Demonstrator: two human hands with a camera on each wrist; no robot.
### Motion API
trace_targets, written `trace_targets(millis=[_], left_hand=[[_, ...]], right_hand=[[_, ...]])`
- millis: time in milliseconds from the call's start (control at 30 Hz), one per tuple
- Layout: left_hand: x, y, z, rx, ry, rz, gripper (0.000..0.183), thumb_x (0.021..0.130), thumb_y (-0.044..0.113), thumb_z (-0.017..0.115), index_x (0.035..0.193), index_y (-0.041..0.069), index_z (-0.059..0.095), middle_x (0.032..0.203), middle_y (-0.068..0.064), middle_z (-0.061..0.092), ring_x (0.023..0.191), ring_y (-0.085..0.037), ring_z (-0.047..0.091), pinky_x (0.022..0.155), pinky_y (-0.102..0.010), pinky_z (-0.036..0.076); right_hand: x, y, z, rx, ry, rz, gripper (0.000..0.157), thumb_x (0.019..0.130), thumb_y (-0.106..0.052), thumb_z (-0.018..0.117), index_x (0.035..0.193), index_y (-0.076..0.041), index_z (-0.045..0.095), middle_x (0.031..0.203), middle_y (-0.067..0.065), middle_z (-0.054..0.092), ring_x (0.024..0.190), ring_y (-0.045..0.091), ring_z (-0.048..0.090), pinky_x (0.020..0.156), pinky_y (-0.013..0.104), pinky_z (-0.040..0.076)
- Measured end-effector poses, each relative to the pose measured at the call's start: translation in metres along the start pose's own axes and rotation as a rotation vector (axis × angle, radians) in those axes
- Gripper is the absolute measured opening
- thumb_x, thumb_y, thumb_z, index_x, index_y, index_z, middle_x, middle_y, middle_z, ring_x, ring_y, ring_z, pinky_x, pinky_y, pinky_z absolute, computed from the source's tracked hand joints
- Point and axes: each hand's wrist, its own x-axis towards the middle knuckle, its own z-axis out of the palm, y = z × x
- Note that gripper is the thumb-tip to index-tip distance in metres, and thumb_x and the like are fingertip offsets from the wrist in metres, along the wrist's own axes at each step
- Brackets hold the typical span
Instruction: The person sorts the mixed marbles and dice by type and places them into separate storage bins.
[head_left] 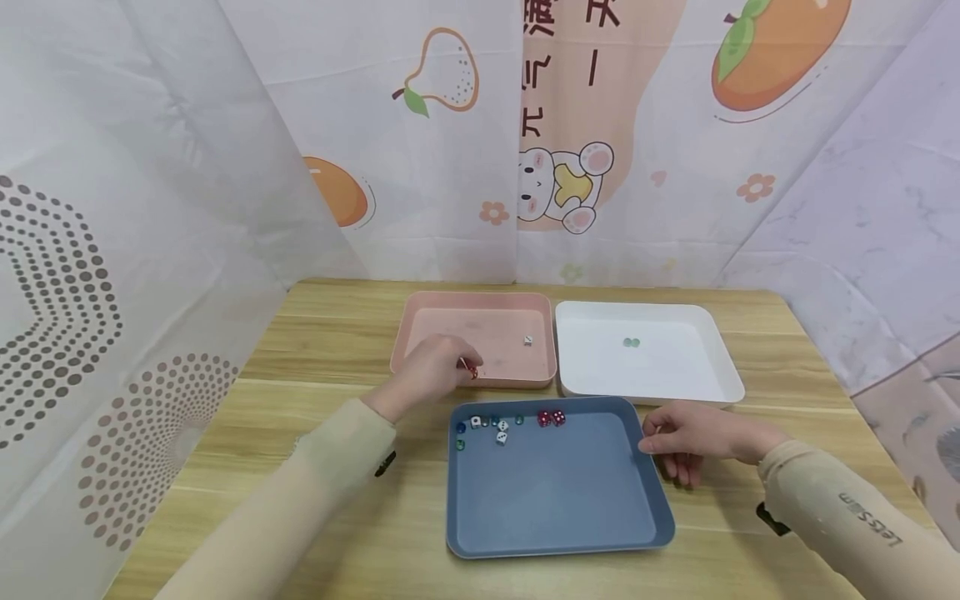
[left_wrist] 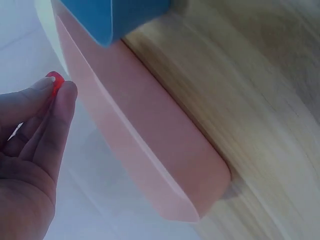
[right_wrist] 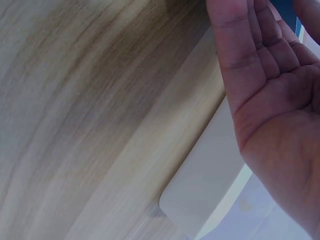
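Note:
My left hand [head_left: 431, 371] is over the front left of the pink tray [head_left: 495, 321], pinching a small red die [left_wrist: 57, 82] between thumb and fingertip. A white die [head_left: 528, 340] lies inside that tray. Close by my right hand [head_left: 705, 437] is the right rim of the blue tray [head_left: 562, 492]; its fingers are loosely curled with nothing held. Along the blue tray's far side lie two red dice [head_left: 558, 417], white dice [head_left: 502, 437] and several small green and blue glass beads [head_left: 461, 445].
Beside the pink tray stands a white tray [head_left: 637, 371] holding two pale green beads [head_left: 632, 342]. All three trays sit on a wood-grain table [head_left: 322, 333]. A printed curtain [head_left: 442, 200] hangs behind its far edge.

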Motion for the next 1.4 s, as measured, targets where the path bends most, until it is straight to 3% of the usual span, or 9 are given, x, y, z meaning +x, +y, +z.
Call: trace_targets(millis=[267,500,867,1400], left_hand=[[0.009,-0.020,-0.005,-0.113,0.036,-0.062,0.022,0.088,-0.002,0.076,0.110,0.001,0.078,0.101,-0.007,0.077,0.095,-0.019,0.072,0.085,-0.032,0.061],[0.016,-0.029,-0.007,-0.230,0.013,-0.202,0.026,0.091,0.000,0.075,0.117,0.001,0.076,0.106,-0.008,0.076,0.098,-0.022,0.069,0.092,-0.038,0.060],[0.028,-0.051,-0.005,-0.303,0.053,-0.178,0.026,0.091,-0.004,0.067,0.115,-0.004,0.074,0.105,-0.012,0.075,0.099,-0.025,0.070,0.092,-0.040,0.059],[0.054,-0.071,-0.001,-0.312,0.039,-0.285,0.028,0.090,-0.005,0.065,0.115,-0.002,0.075,0.106,-0.010,0.075,0.101,-0.024,0.066,0.095,-0.040,0.056]], right_hand=[[0.000,0.000,-0.001,-0.001,-0.004,0.004,0.028,0.103,-0.025,0.063,0.092,0.000,0.059,0.069,0.014,0.068,0.055,0.024,0.067,0.051,0.046,0.061],[0.001,0.002,-0.001,0.005,-0.010,0.001,0.029,0.103,-0.027,0.063,0.093,-0.001,0.059,0.069,0.013,0.068,0.055,0.023,0.067,0.051,0.046,0.061],[0.001,0.002,0.000,0.012,-0.004,0.003,0.029,0.103,-0.027,0.064,0.092,0.000,0.059,0.069,0.014,0.068,0.055,0.023,0.066,0.051,0.046,0.061],[0.001,0.002,0.001,0.024,0.002,0.011,0.028,0.103,-0.024,0.063,0.094,0.002,0.060,0.070,0.015,0.067,0.055,0.024,0.065,0.050,0.046,0.061]])
